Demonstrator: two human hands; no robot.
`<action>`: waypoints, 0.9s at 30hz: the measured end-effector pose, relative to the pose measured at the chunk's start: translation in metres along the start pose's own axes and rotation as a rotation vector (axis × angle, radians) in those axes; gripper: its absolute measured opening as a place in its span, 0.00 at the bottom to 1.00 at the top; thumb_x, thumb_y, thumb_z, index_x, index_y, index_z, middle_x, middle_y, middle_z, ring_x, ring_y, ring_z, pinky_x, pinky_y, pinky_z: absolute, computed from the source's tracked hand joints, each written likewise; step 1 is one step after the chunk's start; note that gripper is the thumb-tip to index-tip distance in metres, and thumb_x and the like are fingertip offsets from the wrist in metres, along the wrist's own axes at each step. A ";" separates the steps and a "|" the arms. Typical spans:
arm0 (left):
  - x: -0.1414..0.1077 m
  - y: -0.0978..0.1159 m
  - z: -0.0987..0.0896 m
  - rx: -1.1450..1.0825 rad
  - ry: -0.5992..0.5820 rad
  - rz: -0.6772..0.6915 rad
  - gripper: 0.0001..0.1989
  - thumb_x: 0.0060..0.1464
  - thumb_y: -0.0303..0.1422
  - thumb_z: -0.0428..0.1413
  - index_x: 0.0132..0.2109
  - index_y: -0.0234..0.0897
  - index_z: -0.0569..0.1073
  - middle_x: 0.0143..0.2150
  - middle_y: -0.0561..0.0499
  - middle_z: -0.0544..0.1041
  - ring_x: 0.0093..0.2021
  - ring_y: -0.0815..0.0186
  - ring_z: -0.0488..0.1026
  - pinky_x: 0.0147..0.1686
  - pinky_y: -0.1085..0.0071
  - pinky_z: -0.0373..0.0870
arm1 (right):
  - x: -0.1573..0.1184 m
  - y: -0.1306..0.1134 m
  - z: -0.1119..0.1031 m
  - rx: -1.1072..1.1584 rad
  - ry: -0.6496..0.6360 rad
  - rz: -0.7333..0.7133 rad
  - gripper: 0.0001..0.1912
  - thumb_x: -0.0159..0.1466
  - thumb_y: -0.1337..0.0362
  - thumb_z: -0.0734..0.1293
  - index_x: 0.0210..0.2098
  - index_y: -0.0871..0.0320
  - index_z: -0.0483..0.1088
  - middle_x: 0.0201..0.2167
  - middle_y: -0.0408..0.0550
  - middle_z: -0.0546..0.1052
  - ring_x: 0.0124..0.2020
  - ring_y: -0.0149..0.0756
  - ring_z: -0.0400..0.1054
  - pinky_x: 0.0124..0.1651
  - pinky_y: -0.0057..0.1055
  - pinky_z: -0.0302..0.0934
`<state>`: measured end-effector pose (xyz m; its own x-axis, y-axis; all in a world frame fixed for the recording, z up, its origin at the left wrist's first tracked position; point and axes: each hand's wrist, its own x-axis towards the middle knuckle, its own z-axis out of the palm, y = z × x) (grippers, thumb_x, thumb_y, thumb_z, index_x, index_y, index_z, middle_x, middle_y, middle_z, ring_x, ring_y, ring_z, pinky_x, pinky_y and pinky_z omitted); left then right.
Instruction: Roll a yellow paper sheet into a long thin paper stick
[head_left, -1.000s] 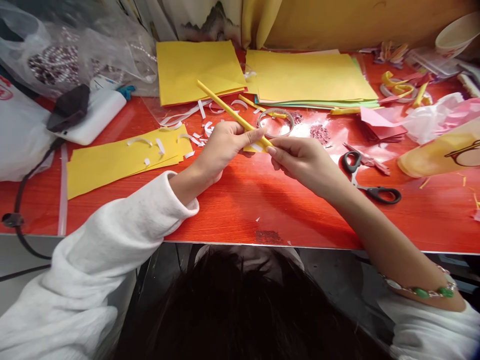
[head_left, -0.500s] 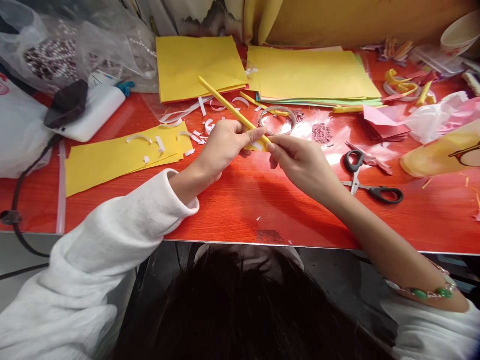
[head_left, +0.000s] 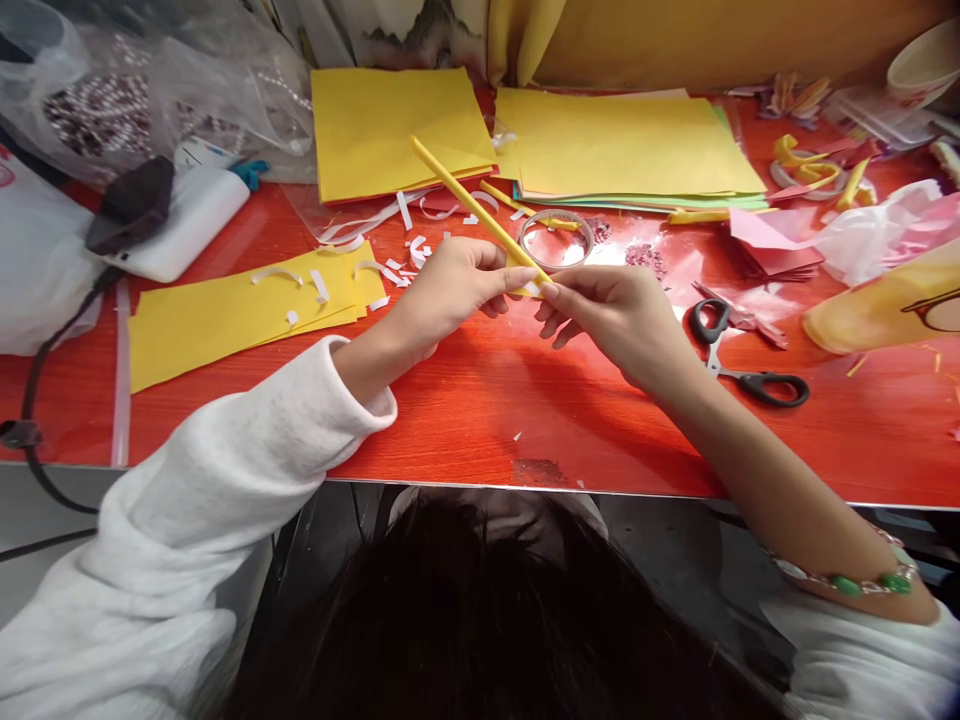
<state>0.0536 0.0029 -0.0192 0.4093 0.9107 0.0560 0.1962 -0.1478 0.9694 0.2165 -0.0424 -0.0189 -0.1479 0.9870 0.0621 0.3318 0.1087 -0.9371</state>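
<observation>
A thin rolled yellow paper tube (head_left: 469, 202) slants up and to the left above the red table. My left hand (head_left: 459, 290) pinches it near its lower end, thumb along the paper. At that lower end, the fingertips of my right hand (head_left: 611, 312) are closed on the tube, its other fingers curled loosely. A small whitish strip and a yellow flap show between the two hands. Just behind them lies a roll of tape (head_left: 525, 246), with another slim yellow paper roll (head_left: 561, 222) passing by it.
Black-handled scissors (head_left: 714, 350) lie open at the right, near a yellow cup (head_left: 877, 310). Yellow paper strips (head_left: 247, 315) with white scraps are at the left. Yellow sheets (head_left: 397, 130) and a paper stack (head_left: 630, 150) lie at the back. The table edge (head_left: 465, 486) is in front.
The yellow tube and both hands have shifted slightly to the right. The tube's top end sits a little higher, and the right hand's lower fingers have spread a bit.
</observation>
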 end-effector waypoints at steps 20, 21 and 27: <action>-0.002 0.007 -0.006 0.192 0.036 -0.004 0.04 0.51 0.29 0.56 0.30 0.33 0.70 0.29 0.52 0.72 0.31 0.71 0.69 0.34 0.74 0.66 | 0.003 0.000 -0.002 0.353 0.033 0.175 0.07 0.58 0.65 0.67 0.26 0.61 0.71 0.23 0.44 0.73 0.23 0.25 0.68 0.30 0.25 0.68; -0.003 0.007 -0.006 0.266 0.100 0.052 0.04 0.51 0.30 0.57 0.31 0.35 0.69 0.30 0.52 0.72 0.34 0.69 0.69 0.36 0.73 0.66 | 0.003 0.001 -0.002 0.364 0.035 0.175 0.07 0.58 0.65 0.67 0.26 0.62 0.71 0.23 0.44 0.73 0.23 0.25 0.68 0.30 0.24 0.68; -0.011 0.003 -0.001 0.782 0.130 0.489 0.08 0.59 0.37 0.48 0.36 0.40 0.69 0.40 0.46 0.69 0.44 0.62 0.65 0.48 0.66 0.61 | 0.002 0.000 -0.002 0.390 0.029 0.153 0.06 0.58 0.66 0.67 0.27 0.63 0.70 0.23 0.45 0.72 0.23 0.26 0.69 0.31 0.25 0.69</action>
<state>0.0489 -0.0071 -0.0164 0.5115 0.7075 0.4877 0.5922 -0.7015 0.3965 0.2182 -0.0403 -0.0179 -0.0960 0.9919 -0.0832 -0.0306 -0.0865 -0.9958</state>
